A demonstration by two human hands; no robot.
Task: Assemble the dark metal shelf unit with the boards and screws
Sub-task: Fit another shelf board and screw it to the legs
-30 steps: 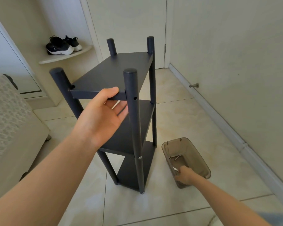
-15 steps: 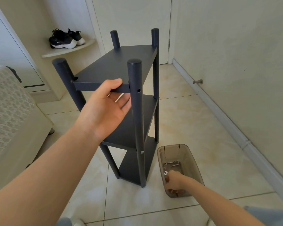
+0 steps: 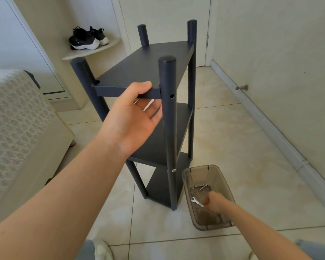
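Left hand [image 3: 131, 119]: thumb [image 3: 144, 86] is lying on top of the front edge of the top board [image 3: 144, 68] and the fingers [image 3: 155, 112] are reaching under it. The hand is pinching that edge, right against the front right post [image 3: 167, 76].

Right hand [image 3: 215, 203] is reaching down into the bin [image 3: 204, 225]. Its fingertips are blurred and sitting at the handle end of a small silver wrench [image 3: 196, 201]. Cannot tell if they are gripping it or only touching it.

Shelf unit [image 3: 169, 147] is standing upright on the tiled floor [image 3: 233, 137], out in the open part and well apart from the right wall's baseboard [image 3: 270, 128].
- Finish is looking matte, dark blue-grey.
- Four round posts are poking up past the top board, with rounded caps.
- Three flat boards are stacked: the top one, the middle board [image 3: 181, 119] and the bottom board [image 3: 163, 188] near the floor.
- The front right post is showing an open hole [image 3: 172, 96] level with the top board.
- A silver screw head [image 3: 174, 170] is showing lower down, level with the middle board.
- The front left post [image 3: 83, 72] is looking tilted, likely the wide lens.

The bin is translucent brown plastic, sitting on the floor just beside the foot of the front right post, on its right. Loose screws [image 3: 202, 187] are lying at its far end, beyond the wrench.

A lace-covered couch [image 3: 17, 119] is running along the left edge. Black shoes [image 3: 86, 38] are sitting on a curved ledge [image 3: 94, 52] at the far left corner. A door stop [image 3: 242, 88] is sticking out low on the right wall.
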